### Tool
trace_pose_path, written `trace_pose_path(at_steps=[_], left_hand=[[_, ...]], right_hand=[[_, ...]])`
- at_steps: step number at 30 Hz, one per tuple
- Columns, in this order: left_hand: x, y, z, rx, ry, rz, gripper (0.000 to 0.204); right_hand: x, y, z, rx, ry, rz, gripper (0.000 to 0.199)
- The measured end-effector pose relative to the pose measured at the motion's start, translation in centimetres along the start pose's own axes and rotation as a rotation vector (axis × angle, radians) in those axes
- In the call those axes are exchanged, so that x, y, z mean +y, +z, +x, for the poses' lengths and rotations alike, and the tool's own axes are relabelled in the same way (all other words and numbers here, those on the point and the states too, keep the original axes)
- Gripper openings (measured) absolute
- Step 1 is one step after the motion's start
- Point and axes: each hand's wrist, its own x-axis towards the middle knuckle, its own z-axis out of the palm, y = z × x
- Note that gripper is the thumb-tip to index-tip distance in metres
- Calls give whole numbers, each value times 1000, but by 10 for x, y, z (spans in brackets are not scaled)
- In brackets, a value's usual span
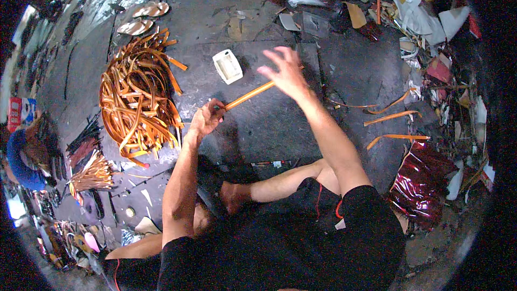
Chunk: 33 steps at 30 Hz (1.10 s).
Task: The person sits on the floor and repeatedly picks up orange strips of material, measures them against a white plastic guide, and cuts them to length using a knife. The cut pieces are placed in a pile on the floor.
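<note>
Held item: orange-brown strip (250, 96), at centre over the dark board (269, 134), sloping from eight o'clock up to two o'clock. Clock directions taken from this strip.

At eight o'clock, left hand (209, 117): grip closed around the near end of the strip. At two o'clock, right hand (286, 75): fingers spread wide, grip open, alongside the far end. Blurred; contact with the strip not possible to tell.

At eleven o'clock, just beside: small white tray (228, 66). At nine o'clock: large tangled heap of strips (137, 121). At three to four o'clock, well apart: a few loose strips (392, 117). Farther out at four o'clock: glossy dark-red sheet (423, 178). At eight o'clock: bundle of thin strips (92, 175).

Progress, by judgement: mid-handling, with one strip singled out; many in the heap. Finished or unfinished condition of heaped and loose strips: not determinable from this view.
</note>
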Motion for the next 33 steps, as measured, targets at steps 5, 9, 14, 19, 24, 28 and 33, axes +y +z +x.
trace_pose_path(at_steps=[5, 9, 14, 19, 24, 28, 33], left_hand=[[23, -5, -6, -11, 83, 55, 19], [-24, 9, -3, 44, 10, -185, 21], [-23, 18, -2, 73, 14, -199, 20], [-17, 14, -8, 82, 58, -90, 21], [10, 9, -19, 132, 74, 91, 19], [39, 7, -24, 176, 95, 173, 17], [40, 6, -30, 166, 61, 100, 16]], right_hand=[[-49, 44, 17, -232, -166, -124, 71], [-65, 63, 33, -190, -205, -166, 76], [-68, 49, 34, -282, -209, -257, 74], [-68, 60, 35, -243, -213, -248, 68], [-70, 45, 27, -204, -195, -164, 58], [-56, 53, 14, -174, -254, -6, 42], [-20, 18, -12, 55, -5, 247, 20]])
